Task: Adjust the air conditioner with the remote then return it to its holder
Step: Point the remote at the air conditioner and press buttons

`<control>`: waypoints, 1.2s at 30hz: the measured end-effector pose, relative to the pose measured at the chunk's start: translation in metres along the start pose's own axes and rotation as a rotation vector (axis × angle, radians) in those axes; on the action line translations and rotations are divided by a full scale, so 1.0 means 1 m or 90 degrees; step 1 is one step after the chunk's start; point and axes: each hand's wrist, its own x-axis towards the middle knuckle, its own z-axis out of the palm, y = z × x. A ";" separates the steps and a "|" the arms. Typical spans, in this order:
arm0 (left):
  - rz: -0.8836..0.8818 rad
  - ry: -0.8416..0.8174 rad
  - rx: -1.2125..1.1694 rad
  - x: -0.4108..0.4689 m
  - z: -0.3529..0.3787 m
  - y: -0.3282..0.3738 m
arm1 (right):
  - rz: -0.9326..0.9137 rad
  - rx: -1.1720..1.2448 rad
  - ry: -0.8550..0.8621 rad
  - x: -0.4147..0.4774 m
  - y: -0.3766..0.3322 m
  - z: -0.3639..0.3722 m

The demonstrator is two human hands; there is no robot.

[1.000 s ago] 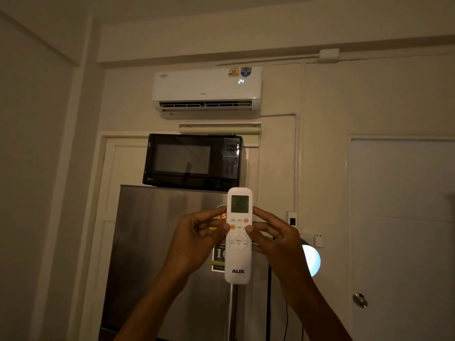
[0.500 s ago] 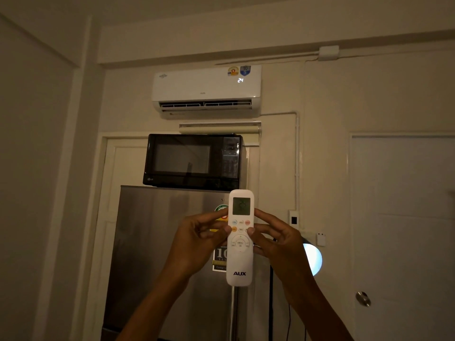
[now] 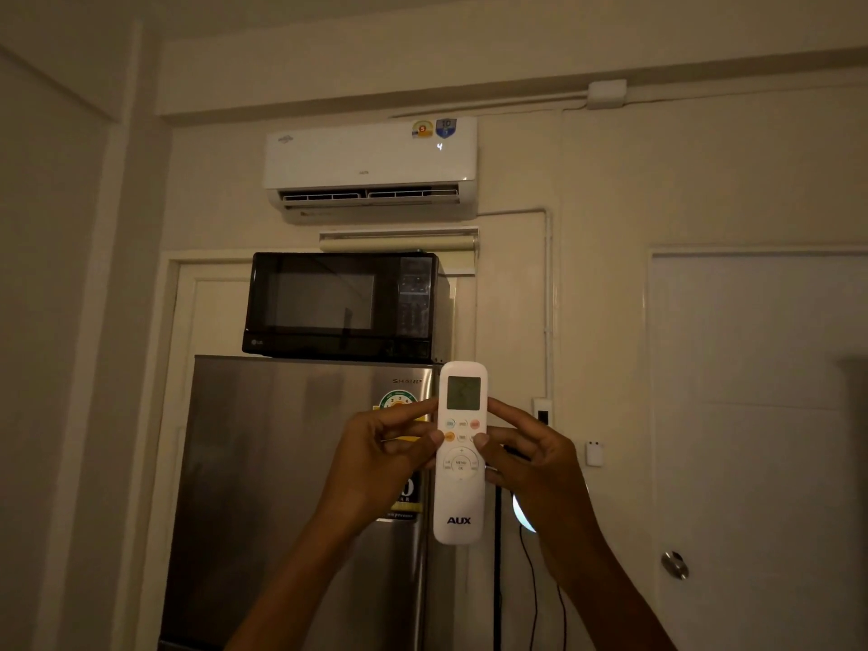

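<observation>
I am holding the remote (image 3: 461, 451) upright in front of me with both hands, raised toward the wall. My left hand (image 3: 381, 455) is gripping its left edge, thumb lying on the orange button in the second button row. My right hand (image 3: 530, 460) is gripping the right edge, thumb resting on the button at the right of that same row, index finger touching the side beside the screen. The small screen at the top of the remote is showing dimly; I cannot read its figures. The letters AUX are showing near its lower end.

Above, the air conditioner (image 3: 371, 167) is hanging high on the wall with its flap open, and its lit display is showing what looks like a 4. 2 stickers are sitting at its upper right corner. Below it, a black microwave (image 3: 343, 306) is standing on top of a steel fridge (image 3: 291, 486); the remote is overlapping the fridge's upper right corner in my view. To the right, a white door (image 3: 761, 439) with a round knob (image 3: 675, 564) is standing closed. A round glowing lamp (image 3: 522, 514) is showing partly behind my right hand.
</observation>
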 end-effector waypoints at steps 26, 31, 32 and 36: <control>-0.007 0.001 -0.052 0.066 0.237 -0.004 | 0.019 -0.046 0.007 0.051 0.052 -0.230; -0.035 -0.004 -0.087 0.087 0.287 -0.022 | 0.041 -0.017 0.034 0.064 0.079 -0.270; -0.038 -0.007 -0.095 0.092 0.299 -0.026 | 0.044 -0.013 0.039 0.068 0.084 -0.278; -0.029 -0.005 -0.108 0.118 0.346 -0.048 | 0.041 -0.009 0.065 0.091 0.109 -0.315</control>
